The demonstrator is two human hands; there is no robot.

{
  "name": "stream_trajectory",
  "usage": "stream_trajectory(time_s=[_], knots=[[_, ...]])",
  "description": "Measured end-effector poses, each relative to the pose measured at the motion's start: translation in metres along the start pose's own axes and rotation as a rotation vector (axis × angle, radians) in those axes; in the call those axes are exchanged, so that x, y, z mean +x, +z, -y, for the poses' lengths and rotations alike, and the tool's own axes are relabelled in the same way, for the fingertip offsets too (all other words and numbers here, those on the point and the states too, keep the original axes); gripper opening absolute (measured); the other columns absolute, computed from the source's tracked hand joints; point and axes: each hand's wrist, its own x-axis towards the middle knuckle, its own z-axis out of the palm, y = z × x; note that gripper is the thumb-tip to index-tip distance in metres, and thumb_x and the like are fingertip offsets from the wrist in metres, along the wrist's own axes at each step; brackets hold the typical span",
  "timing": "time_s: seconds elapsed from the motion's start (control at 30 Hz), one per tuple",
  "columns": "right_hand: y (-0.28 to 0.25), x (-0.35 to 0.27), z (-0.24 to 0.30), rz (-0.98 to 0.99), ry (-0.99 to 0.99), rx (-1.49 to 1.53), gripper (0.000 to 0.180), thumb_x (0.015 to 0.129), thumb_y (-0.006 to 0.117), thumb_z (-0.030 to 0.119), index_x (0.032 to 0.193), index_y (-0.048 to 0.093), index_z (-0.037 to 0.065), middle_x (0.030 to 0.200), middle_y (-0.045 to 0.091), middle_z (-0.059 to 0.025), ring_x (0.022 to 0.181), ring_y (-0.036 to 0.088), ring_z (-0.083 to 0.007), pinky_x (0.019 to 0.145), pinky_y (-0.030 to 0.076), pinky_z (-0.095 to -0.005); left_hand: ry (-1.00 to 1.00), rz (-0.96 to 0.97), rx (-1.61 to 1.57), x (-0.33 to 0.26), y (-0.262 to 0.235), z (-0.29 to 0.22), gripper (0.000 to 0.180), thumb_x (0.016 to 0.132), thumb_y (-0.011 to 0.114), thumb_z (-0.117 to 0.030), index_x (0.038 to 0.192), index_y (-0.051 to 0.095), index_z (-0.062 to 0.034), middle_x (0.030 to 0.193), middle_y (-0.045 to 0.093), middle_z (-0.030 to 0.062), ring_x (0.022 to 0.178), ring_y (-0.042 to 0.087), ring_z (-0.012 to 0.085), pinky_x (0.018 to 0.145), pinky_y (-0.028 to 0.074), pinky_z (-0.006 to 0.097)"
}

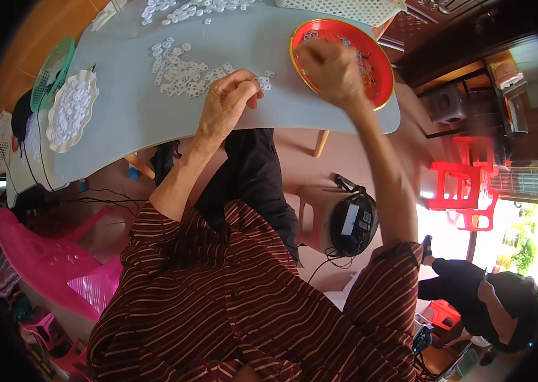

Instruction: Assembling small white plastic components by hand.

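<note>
My left hand [226, 105] is closed in a pinch just above the grey table [135, 118]; a small item may be between the fingertips, but I cannot make it out. Right beside its fingertips lie a few small white pieces [266, 80] with dark centres. A larger spread of the same white pieces [180, 73] lies to its left. My right hand [334, 69] hovers over the left part of a red round tray [380, 86] with a gold rim. Its fingers are curled, and what they hold, if anything, is hidden. Small shiny items [364, 63] lie in the tray.
A scalloped cream dish [92, 89] heaped with white pieces and a green basket [59, 67] stand at the left. More white pieces [196, 9] and a pale perforated basket [339, 7] are at the far side. A pink chair [40, 254] and a person [485, 293] are nearby.
</note>
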Motion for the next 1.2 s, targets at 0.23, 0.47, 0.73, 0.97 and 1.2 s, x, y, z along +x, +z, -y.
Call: stream_trajectory(time_s=[0.23,0.47,0.73,0.97,1.2], knots=[[-0.026,0.016,-0.056,0.138,0.040,-0.171,0.017,0.078,0.060,0.015,0.080,0.067,0.001,0.068,0.062,-0.0179,0.065,0.063,-0.0323,0.065,0.050,-0.0407,0.071,0.008,0.184,-0.001,-0.003,0.010,0.016,0.083,0.051,-0.016,0.077,0.057,-0.0029,0.060,0.052,0.0009,0.060,0.048,0.0074,0.057,0.039,0.024],[-0.009,0.038,-0.053,0.337,0.203,-0.366,0.017,0.073,0.062,0.015,0.076,0.065,-0.002,0.075,0.063,-0.0224,0.073,0.063,-0.0374,0.069,0.051,-0.0446,0.071,0.019,0.216,-0.005,0.002,0.004,0.017,0.084,0.051,-0.017,0.078,0.055,-0.0015,0.061,0.051,0.0012,0.058,0.047,0.0073,0.055,0.038,0.024],[-0.005,0.045,-0.067,0.379,0.090,-0.420,0.016,0.066,0.063,0.013,0.064,0.059,-0.003,0.063,0.061,-0.0161,0.058,0.061,-0.0296,0.059,0.048,-0.0398,0.063,0.052,0.174,-0.004,0.000,0.002,0.018,0.083,0.048,-0.016,0.077,0.054,-0.0005,0.063,0.051,0.0018,0.060,0.047,0.0082,0.056,0.037,0.024],[-0.013,0.016,0.020,0.150,0.295,0.021,0.009,0.070,0.063,0.008,0.071,0.060,0.000,0.059,0.055,0.0004,0.054,0.051,-0.0052,0.052,0.043,-0.0217,0.105,0.051,0.037,-0.003,-0.007,0.013,0.023,0.084,0.048,-0.022,0.075,0.055,-0.0022,0.062,0.051,0.0014,0.060,0.047,0.0077,0.056,0.035,0.023],[0.037,-0.040,0.037,0.068,0.523,0.805,0.011,0.080,0.063,0.005,0.087,0.065,-0.003,0.075,0.064,-0.0038,0.064,0.058,-0.0079,0.060,0.048,-0.0209,0.083,0.091,0.041,-0.003,-0.007,0.018,0.022,0.085,0.048,-0.022,0.074,0.056,-0.0044,0.060,0.050,-0.0016,0.057,0.042,0.0050,0.052,0.032,0.022]])
